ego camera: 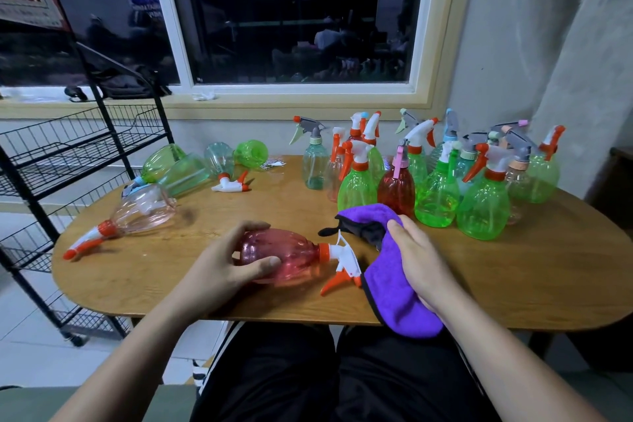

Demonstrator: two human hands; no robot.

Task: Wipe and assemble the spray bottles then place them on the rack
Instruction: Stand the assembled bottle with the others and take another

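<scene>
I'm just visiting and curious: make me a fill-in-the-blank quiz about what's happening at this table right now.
The left hand grips the red bottle, which lies on its ____. The right hand holds a ____ cloth. The black wire rack stands at the ____ end of the table.
Missing words: side; purple; left.

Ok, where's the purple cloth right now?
Head view, right side: the purple cloth hangs over the near edge of the table, held in the right hand, just right of the red bottle lying in the left hand.
</scene>
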